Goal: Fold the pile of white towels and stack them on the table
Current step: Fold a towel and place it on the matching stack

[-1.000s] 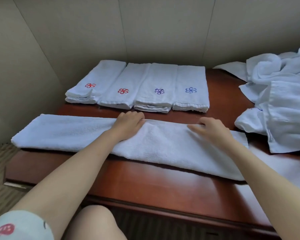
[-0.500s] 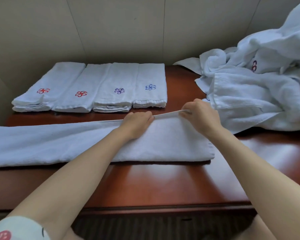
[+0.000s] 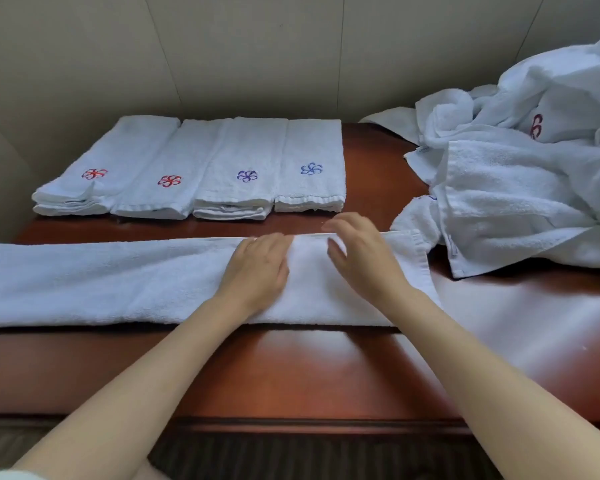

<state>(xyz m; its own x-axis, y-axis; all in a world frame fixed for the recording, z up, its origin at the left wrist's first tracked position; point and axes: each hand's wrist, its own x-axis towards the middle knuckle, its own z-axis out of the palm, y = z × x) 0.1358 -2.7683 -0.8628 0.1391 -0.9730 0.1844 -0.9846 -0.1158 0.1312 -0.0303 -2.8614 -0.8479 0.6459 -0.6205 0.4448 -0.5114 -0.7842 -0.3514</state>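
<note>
A long white towel [image 3: 101, 282], folded lengthwise into a strip, lies across the front of the dark red wooden table [image 3: 291, 368]. My left hand [image 3: 257, 268] presses flat on it near its far edge, fingers straight. My right hand [image 3: 357, 254] hovers just to the right over the same strip, fingers loosely bent, holding nothing. Behind the strip, several folded white towels [image 3: 201, 168] with red, purple and blue flower marks lie side by side. A crumpled pile of white towels [image 3: 520, 174] fills the right side.
Beige panelled walls close off the back and the left of the table. The pile overhangs the strip's right end. Bare wood shows in front of the strip, along the near table edge, and at the front right.
My right hand has let go of the towel's far edge and moved left toward my left hand. The left hand has flattened on the strip. The view shifted slightly.
</note>
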